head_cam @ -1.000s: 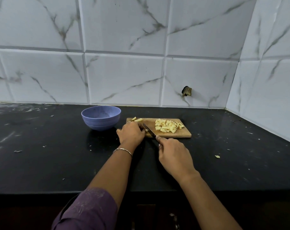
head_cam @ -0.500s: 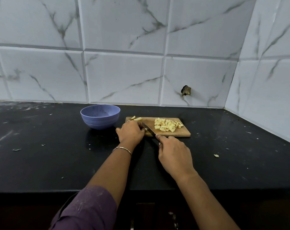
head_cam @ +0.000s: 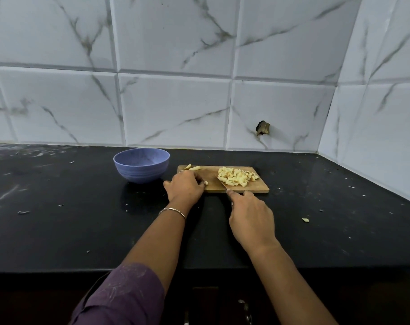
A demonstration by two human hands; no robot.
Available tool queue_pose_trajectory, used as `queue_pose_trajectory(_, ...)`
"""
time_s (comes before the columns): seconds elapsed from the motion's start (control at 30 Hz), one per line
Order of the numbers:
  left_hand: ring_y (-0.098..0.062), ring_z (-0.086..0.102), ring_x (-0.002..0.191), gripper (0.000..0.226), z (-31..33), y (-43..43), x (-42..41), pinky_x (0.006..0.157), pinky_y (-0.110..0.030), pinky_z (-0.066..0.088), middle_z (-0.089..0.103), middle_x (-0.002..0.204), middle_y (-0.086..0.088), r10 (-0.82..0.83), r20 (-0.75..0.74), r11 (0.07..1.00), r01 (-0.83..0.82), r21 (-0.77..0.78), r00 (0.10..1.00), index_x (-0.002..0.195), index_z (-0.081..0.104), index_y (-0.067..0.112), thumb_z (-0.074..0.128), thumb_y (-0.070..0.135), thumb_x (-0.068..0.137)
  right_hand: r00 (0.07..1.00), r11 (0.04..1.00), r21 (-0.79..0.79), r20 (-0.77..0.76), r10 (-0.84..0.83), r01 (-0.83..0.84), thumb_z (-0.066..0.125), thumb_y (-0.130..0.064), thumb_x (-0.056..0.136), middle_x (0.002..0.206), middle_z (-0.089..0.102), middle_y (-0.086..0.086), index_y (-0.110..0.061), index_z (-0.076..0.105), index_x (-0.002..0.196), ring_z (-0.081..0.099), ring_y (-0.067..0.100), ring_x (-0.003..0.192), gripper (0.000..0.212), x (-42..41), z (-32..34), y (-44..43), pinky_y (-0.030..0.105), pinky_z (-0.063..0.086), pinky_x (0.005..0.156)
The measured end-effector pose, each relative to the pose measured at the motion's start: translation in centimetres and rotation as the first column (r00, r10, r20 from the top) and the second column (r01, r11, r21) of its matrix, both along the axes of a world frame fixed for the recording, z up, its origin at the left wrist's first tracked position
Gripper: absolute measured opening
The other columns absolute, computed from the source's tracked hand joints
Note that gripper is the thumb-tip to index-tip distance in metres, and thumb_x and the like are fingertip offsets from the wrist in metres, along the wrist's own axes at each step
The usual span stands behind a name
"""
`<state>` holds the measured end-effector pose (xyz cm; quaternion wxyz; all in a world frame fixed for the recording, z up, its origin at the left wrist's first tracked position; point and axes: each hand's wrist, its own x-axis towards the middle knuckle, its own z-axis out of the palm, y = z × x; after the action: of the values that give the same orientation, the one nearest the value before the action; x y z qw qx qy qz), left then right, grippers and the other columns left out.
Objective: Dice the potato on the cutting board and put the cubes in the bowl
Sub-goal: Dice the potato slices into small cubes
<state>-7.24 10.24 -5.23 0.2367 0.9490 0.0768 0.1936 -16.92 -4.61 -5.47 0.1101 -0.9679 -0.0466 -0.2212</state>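
Board point(head_cam: 211, 180) on black counter point(head_cam: 58, 219), just right of blue bowl point(head_cam: 142, 178). Pile of cubes point(head_cam: 238, 179) on its right half, two strips point(head_cam: 192, 167) at its far left corner. Left hand point(head_cam: 184, 187) curled on board's left end, pinning a potato piece point(head_cam: 206, 183) at the fingertips. Right hand point(head_cam: 251, 219) wrapped round knife point(head_cam: 222, 183) handle, blade slanting across board, touching the cubes.

Black countertop point(head_cam: 58, 231) with pale scraps point(head_cam: 305, 220), marble-veined wall tiles point(head_cam: 176, 109), one dark hole point(head_cam: 262, 130).
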Motion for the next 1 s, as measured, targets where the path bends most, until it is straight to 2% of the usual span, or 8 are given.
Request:
queue_pose_trajectory(0.1,-0.021,0.057,0.115,0.023,0.17,0.08,-0.13,0.098,-0.042,0.034,0.066,0.116,0.002,-0.014,-0.005,1.0,0.014,-0.021,1.0,0.107,0.071,0.031,0.062,0.045,0.092,1.0,0.998,0.06,0.014,-0.012,0.011,0.048,-0.021,0.104,0.116,0.057,0.0,-0.032,0.037,0.151,0.061,0.016,0.096,0.05,-0.04,0.04,-0.04,0.024,0.042,0.068)
queue_pose_trajectory(0.27,-0.023,0.055,0.118,0.02,0.78,0.45,-0.63,0.1,-0.043,0.033,0.064,0.121,-0.001,0.007,-0.008,0.997,-0.008,-0.083,1.0,0.112,0.069,0.026,0.057,0.032,0.097,0.997,0.982,0.176,0.054,0.06,-0.068,0.042,-0.031,0.105,0.097,0.055,-0.008,-0.036,0.043,0.148,0.051,0.006,0.08,0.043,-0.35,0.2,-0.06,0.022,0.042,0.066)
queue_pose_trajectory(0.57,-0.02,0.057,0.115,0.018,0.64,0.33,-0.87,0.098,-0.041,0.032,0.067,0.114,0.005,0.002,-0.007,0.997,-0.003,-0.083,1.0,0.107,0.068,0.032,0.061,0.035,0.09,0.993,0.981,0.157,0.037,0.112,-0.116,0.043,-0.032,0.105,0.101,0.061,-0.009,-0.037,0.046,0.146,0.048,0.005,0.078,0.042,-0.57,0.27,-0.02,0.021,0.037,0.064)
queue_pose_trajectory(0.77,-0.021,0.058,0.114,0.02,0.6,0.15,-0.82,0.097,-0.041,0.034,0.067,0.113,0.002,-0.001,-0.002,0.998,0.001,-0.059,1.0,0.108,0.068,0.031,0.06,0.035,0.091,0.993,0.982,0.148,0.01,0.117,-0.117,0.043,-0.032,0.105,0.103,0.061,-0.009,-0.036,0.045,0.146,0.048,0.005,0.077,0.042,-0.53,0.34,0.04,0.021,0.04,0.066)
queue_pose_trajectory(0.9,-0.021,0.057,0.115,0.02,0.67,0.11,-0.82,0.098,-0.04,0.033,0.067,0.114,0.003,0.001,-0.004,0.999,-0.002,-0.052,1.0,0.109,0.067,0.031,0.06,0.036,0.091,0.99,0.984,0.117,-0.01,0.138,-0.136,0.042,-0.03,0.105,0.1,0.06,-0.007,-0.034,0.043,0.148,0.057,0.009,0.085,0.043,-0.36,0.19,0.24,0.025,0.049,0.071)
queue_pose_trajectory(1.0,-0.019,0.058,0.114,0.02,0.58,0.1,-0.66,0.097,-0.04,0.032,0.068,0.113,0.004,-0.003,-0.019,0.999,0.002,-0.045,1.0,0.107,0.07,0.035,0.06,0.037,0.09,0.989,0.988,0.056,-0.022,0.144,-0.142,0.041,-0.027,0.106,0.098,0.056,-0.006,-0.032,0.041,0.15,0.058,0.012,0.088,0.044,-0.23,0.12,0.46,0.026,0.046,0.071)
